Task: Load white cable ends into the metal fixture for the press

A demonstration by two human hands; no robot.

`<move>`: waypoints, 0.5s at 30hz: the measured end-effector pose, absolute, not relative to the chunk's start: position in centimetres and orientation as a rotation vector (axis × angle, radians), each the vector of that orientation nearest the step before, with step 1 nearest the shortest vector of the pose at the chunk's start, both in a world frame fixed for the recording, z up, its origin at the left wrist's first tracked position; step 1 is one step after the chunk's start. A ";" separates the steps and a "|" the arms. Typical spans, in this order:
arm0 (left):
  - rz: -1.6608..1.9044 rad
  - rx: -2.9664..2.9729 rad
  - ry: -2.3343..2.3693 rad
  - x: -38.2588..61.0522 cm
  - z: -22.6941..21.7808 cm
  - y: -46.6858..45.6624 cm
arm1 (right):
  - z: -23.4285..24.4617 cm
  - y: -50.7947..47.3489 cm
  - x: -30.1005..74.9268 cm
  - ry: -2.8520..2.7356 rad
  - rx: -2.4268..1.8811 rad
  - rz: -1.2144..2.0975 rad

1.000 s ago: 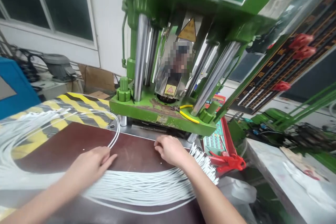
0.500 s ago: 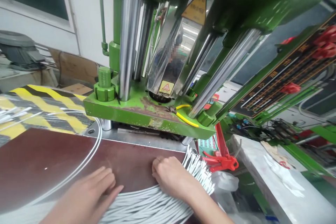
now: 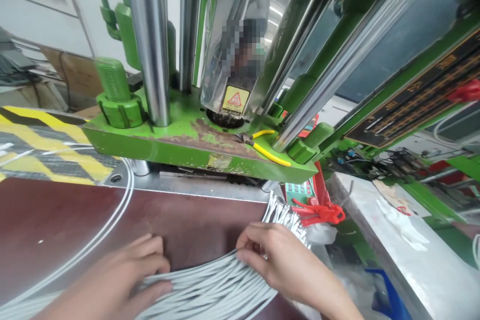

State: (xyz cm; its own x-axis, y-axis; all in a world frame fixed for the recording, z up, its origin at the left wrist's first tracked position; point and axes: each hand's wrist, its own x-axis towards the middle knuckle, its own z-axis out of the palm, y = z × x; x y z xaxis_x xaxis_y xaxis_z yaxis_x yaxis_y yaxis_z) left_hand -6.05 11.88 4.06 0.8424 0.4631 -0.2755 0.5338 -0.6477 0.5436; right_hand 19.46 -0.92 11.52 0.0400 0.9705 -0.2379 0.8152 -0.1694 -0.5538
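Observation:
A thick bundle of white cables (image 3: 210, 287) curves across the dark red-brown board (image 3: 195, 220) at the bottom of the view. My right hand (image 3: 268, 252) pinches a cable at the bundle's upper edge, thumb and index finger together near 's right part. My left hand (image 3: 146, 270) is curled at the same edge further left, with cable running between its thumb and bent fingers. Many cut cable ends (image 3: 287, 217) fan out beyond my right hand. Two cable strands (image 3: 120, 210) loop up on the left toward the press. Part of the bundle is hidden behind my left forearm.
A green press (image 3: 195, 155) with steel columns (image 3: 148, 45) stands just beyond the board. Yellow-handled pliers (image 3: 268, 152) lie on its ledge. To the right are a red-handled tool (image 3: 322, 213) and a pale worktop (image 3: 375, 220) with a white glove (image 3: 403, 222). Striped tape (image 3: 48, 145) covers a surface at left.
The view has moved closer to the press. My right hand has shifted right along the bundle and now pinches a cable. My left fingers have come round the bundle's upper edge.

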 end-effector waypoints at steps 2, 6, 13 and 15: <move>-0.258 2.287 0.690 -5.1 5.9 12.2 | 11.0 -0.2 19.4 -1.869 -2.002 0.811; -0.165 2.227 0.670 -5.0 7.7 12.4 | 10.4 0.1 18.9 -1.920 -1.927 0.795; -0.122 2.272 0.619 -7.1 9.0 13.2 | 9.2 -0.1 17.9 -2.031 -1.947 0.775; -0.091 2.257 0.618 -7.9 9.5 13.7 | 9.1 -0.5 18.1 -2.048 -1.999 0.725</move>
State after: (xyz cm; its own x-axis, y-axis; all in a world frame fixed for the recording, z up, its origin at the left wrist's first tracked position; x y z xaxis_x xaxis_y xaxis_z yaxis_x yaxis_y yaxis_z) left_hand -7.86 13.73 9.46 0.8794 0.4032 -0.2531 0.4593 -0.5785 0.6741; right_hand 18.13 -0.48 9.06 -0.0735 0.9771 -0.1995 0.8849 -0.0283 -0.4649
